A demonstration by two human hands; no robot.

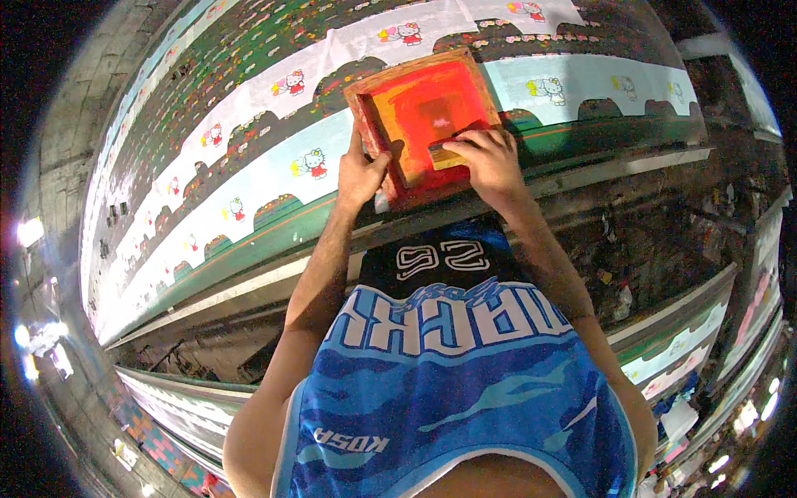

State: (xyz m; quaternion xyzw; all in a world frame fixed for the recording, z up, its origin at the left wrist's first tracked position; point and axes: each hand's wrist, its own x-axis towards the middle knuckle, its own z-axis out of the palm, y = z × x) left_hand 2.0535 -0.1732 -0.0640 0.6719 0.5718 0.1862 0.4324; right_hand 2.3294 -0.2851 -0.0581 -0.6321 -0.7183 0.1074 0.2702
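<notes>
A wooden-framed printing screen [432, 116], smeared with red and orange ink, lies on the long table at its near edge. My left hand [363, 173] grips the left side of its frame, thumb on top and fingers along the outer edge. In my right hand [488, 159] is a squeegee [449, 156] with a yellowish body, held inside the frame near its lower right and resting on the inked surface. Under and around the frame runs pale fabric [320, 141] with repeated printed cartoon cat figures, some with red parts. What lies directly beneath the screen is hidden.
The table's near rail [614, 170] crosses just in front of my body. Further rows of printed white fabric [398, 37] cover the table toward the far side. Behind me on the right stands another table with printed cloth [681, 344]. A concrete floor [62, 158] shows at left.
</notes>
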